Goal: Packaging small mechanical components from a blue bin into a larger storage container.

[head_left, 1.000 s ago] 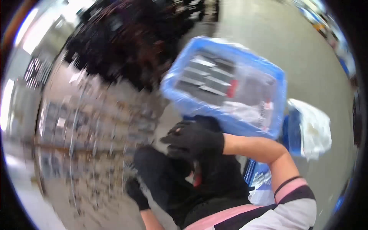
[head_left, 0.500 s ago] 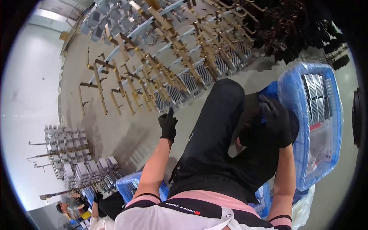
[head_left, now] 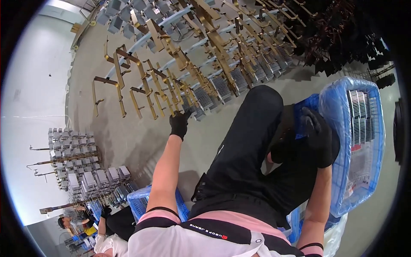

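My left hand (head_left: 179, 125), in a black glove, reaches forward to the lower ends of the brass-coloured hooked hangers (head_left: 147, 96). Its fingers are apart, with the tips overlapping a hanger end beside a grey finned metal part (head_left: 201, 99); whether they touch is too small to tell. Nothing shows in its grasp. Also gloved in black, my right hand (head_left: 319, 139) lies over my bent right knee, fingers loosely stretched out and holding nothing visible. Beside it stands a blue crate (head_left: 376, 150) lined with clear plastic, where silvery finned metal parts (head_left: 361, 115) sit in rows.
Light-blue rack bars (head_left: 188, 49) carry the hangers, with grey parts hanging behind. Dark pieces (head_left: 342, 38) hang at far right. Another blue crate (head_left: 139, 205) stands left of my body. At lower left a co-worker (head_left: 113, 227) sits near racks of pale boxy parts (head_left: 70, 162).
My left hand has moved forward and slightly left, from below the rack up to the hanger ends. My right hand stays by the knee. The view has shifted a little.
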{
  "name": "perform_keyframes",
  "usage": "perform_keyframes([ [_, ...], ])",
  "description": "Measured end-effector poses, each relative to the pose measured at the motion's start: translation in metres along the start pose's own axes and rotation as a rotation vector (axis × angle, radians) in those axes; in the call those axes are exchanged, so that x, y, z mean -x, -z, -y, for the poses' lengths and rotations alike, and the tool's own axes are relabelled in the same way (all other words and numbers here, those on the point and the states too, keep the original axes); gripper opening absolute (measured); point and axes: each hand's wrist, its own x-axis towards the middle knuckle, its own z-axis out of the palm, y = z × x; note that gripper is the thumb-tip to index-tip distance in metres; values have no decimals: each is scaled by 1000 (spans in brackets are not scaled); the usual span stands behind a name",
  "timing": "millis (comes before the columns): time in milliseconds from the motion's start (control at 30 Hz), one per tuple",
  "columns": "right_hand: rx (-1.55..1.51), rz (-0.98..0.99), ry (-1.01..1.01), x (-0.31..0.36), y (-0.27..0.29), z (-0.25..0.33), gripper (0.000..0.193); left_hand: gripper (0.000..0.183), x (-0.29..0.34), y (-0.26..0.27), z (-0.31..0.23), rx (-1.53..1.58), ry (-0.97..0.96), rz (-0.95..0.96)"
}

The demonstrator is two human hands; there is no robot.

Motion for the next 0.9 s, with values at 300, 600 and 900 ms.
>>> perform_keyframes([
  [300,30,17,-38,3,3,1,27,23,-2,-39,-35,275,466,-158],
  [600,-13,15,-52,3,8,9,27,38,9,-54,-14,783,308,-250],
  [900,22,24,-84,7,10,18,27,66,15,-71,-61,34,538,-599],
])
